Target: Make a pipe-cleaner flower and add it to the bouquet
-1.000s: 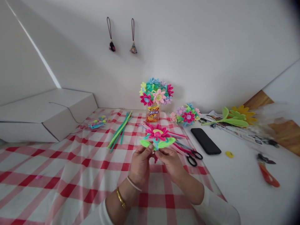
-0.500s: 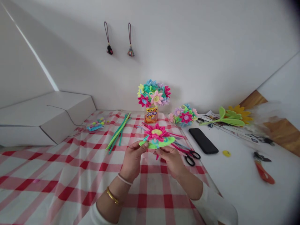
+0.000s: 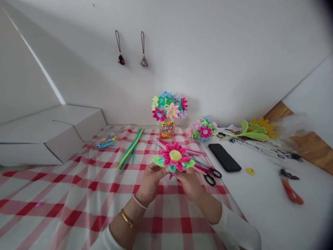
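Between my hands is a pipe-cleaner flower point(image 3: 176, 156) with pink petals, a yellow centre and green leaves out to both sides. My left hand point(image 3: 152, 180) is closed on its left underside. From the right, my right hand point(image 3: 189, 181) pinches it below the petals; the fingertips of both hands are partly hidden by the flower. Its face is tipped up toward me. Just behind it lie pink pipe cleaners point(image 3: 194, 152), and to the right are scissors point(image 3: 209, 176) with black handles.
A jar point(image 3: 167, 129) of fuzzy flowers stands at the back, beside a smaller flower bunch point(image 3: 205, 131). Green pipe cleaners point(image 3: 131, 149) and a blue packet point(image 3: 105, 144) lie left. On the right are a phone point(image 3: 224, 158), orange-handled pliers point(image 3: 291, 191) and a sunflower point(image 3: 262, 127).
The flower has tilted, so its yellow centre now faces me more. Both hands have shifted slightly lower, still holding it. The view has tipped up a little.
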Tool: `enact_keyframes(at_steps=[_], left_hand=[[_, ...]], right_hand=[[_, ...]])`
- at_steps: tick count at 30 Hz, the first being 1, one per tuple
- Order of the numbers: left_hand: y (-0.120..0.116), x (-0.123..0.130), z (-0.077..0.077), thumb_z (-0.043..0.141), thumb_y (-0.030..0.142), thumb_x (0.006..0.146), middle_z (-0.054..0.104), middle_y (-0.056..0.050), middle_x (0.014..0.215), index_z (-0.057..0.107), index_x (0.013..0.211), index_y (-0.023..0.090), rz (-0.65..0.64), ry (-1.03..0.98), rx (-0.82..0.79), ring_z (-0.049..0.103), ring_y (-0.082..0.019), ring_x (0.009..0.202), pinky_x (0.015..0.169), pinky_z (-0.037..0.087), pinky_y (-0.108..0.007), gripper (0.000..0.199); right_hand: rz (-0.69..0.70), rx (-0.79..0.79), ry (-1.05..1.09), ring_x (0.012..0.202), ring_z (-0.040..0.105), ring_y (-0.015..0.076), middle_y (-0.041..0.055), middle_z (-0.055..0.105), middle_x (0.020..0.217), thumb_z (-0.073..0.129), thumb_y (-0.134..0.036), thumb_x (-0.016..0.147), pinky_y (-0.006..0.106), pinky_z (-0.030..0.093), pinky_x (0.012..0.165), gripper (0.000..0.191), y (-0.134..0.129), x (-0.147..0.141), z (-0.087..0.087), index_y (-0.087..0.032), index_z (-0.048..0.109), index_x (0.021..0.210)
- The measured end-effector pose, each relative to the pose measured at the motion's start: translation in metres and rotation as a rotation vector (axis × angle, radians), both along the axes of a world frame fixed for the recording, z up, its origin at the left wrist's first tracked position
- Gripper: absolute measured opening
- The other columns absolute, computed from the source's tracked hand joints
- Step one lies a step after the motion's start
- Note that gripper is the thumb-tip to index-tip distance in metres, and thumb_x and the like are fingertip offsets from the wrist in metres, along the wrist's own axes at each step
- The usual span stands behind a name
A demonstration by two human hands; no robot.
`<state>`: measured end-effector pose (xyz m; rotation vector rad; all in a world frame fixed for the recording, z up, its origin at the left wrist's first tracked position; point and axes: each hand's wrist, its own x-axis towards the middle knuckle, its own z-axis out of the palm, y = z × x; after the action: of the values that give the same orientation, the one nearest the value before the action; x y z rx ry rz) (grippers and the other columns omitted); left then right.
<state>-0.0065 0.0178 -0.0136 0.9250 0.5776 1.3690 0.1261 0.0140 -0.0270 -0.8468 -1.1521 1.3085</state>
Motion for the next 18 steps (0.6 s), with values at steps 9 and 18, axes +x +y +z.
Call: enact_keyframes(at_steps=[9, 18], left_hand=[[-0.003, 0.002, -0.006, 0.076, 0.022, 0.062, 0.069, -0.003, 0.074, 0.072, 0.079, 0.018, -0.104, 0.004, 0.015, 0.06, -0.018, 0.072, 0.075, 0.045, -0.033, 0.018], [0.0, -0.002, 0.0, 0.071, 0.024, 0.07, 0.066, -0.001, 0.063, 0.069, 0.068, 0.016, -0.131, -0.073, -0.077, 0.056, -0.013, 0.065, 0.072, 0.04, -0.028, 0.008]], right_hand=[[0.042, 0.049, -0.094, 0.072, 0.058, 0.0184, 0.0002, 0.066, 0.072, 0.071, -0.034, 0.068, 0.031, 0.046, 0.067, 0.015, -0.003, 0.003, 0.008, -0.024, 0.068, 0.078], [-0.202, 0.016, -0.044, 0.075, 0.061, 0.0155, 0.0005, 0.069, 0.077, 0.072, -0.032, 0.068, 0.03, 0.046, 0.075, 0.015, 0.014, 0.03, 0.015, -0.022, 0.071, 0.08]])
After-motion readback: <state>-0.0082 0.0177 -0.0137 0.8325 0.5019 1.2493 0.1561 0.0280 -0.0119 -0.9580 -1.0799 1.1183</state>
